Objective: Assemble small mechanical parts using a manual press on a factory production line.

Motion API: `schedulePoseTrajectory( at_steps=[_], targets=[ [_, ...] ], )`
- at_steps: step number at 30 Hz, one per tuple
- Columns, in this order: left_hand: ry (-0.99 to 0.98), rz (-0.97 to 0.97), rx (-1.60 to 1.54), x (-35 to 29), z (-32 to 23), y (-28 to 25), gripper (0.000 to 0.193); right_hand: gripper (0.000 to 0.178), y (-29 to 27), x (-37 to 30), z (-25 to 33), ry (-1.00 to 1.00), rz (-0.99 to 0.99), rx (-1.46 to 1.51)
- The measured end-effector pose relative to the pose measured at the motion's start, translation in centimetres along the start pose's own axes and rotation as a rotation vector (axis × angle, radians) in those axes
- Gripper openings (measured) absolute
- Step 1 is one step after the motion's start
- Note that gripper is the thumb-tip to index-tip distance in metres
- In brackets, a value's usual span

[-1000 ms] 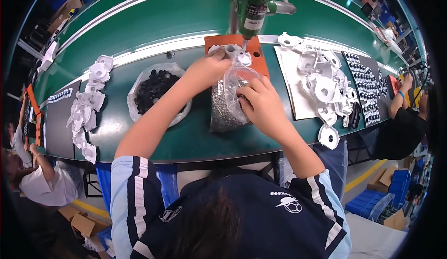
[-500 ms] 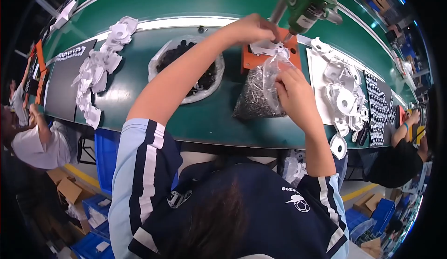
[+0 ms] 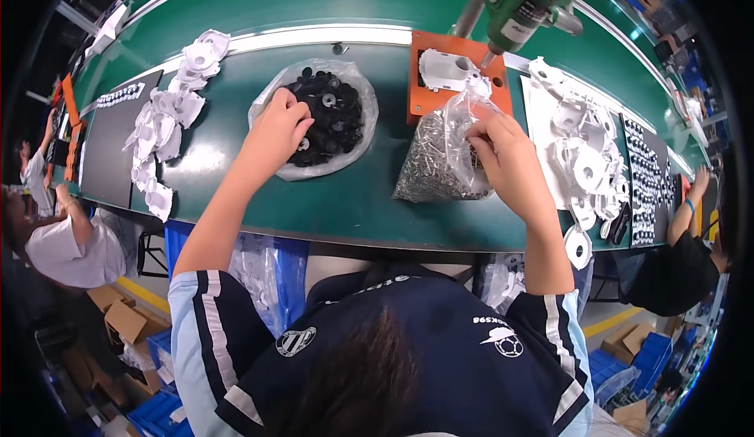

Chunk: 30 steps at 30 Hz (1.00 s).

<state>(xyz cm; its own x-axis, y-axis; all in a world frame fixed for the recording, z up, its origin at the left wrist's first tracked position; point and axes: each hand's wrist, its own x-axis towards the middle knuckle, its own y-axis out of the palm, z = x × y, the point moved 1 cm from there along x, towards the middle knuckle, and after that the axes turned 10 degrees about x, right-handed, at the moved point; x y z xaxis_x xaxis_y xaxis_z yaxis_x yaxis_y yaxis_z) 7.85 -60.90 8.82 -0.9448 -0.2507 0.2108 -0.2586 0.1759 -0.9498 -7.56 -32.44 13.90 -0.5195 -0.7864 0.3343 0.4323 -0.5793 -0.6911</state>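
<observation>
My left hand point(image 3: 276, 132) is at the left side of a clear plastic bag point(image 3: 361, 153) of small round black plastic parts point(image 3: 334, 111). Its fingers are curled together, and what they pinch is hidden. At the mouth of another clear bag point(image 3: 455, 135), full of metal screws point(image 3: 428, 162), is my right hand point(image 3: 509, 154), thumb and fingers closed; I cannot make out what is between them. Behind that bag, a white plastic housing point(image 3: 446, 69) lies on an orange fixture block point(image 3: 422, 106), under the tip of a green press-like machine point(image 3: 510, 13).
White housings are piled on the left point(image 3: 169, 115) and the right point(image 3: 585, 154). Dark trays with rows of small parts stand beyond, including the right tray point(image 3: 646, 178). A blue bin point(image 3: 290, 276) is below the table edge. Other people sit at both sides.
My left hand has moved from the housing on the orange block, left and nearer, to the black parts. My right hand stays by the screw bag, shifted slightly.
</observation>
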Motion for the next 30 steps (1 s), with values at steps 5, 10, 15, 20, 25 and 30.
schedulePoseTrajectory(
  at_steps=[5, 10, 15, 20, 25, 30],
  targets=[
    [0.041, -0.071, -0.004, 0.7, -0.7, -0.4, 0.011, 0.009, -0.5, -0.1, -0.6, -0.009, -0.024, 0.164],
    [-0.195, -0.027, -0.525, 2.1, -0.5, -2.7, 0.006, 0.011, -0.9, 0.1, -0.6, 0.041, 0.017, 0.170],
    [-0.216, 0.172, -1.231, 4.5, -1.9, -2.1, 0.010, 0.013, -1.5, -0.1, -0.3, 0.114, -0.001, 0.261],
    [-0.178, 0.117, -1.391, 9.1, -5.6, -0.9, 0.026, 0.011, -3.1, -0.3, -1.3, 0.099, -0.170, 0.518],
    [-0.042, 0.267, -1.075, 15.7, -8.9, -0.7, 0.024, 0.016, -5.1, 0.0, -3.7, 0.316, -0.169, 0.674],
    [0.118, 0.367, -0.589, 21.6, -11.9, 0.9, 0.020, 0.013, -6.2, 2.0, -7.1, 0.389, -0.100, 0.624]
  ],
)
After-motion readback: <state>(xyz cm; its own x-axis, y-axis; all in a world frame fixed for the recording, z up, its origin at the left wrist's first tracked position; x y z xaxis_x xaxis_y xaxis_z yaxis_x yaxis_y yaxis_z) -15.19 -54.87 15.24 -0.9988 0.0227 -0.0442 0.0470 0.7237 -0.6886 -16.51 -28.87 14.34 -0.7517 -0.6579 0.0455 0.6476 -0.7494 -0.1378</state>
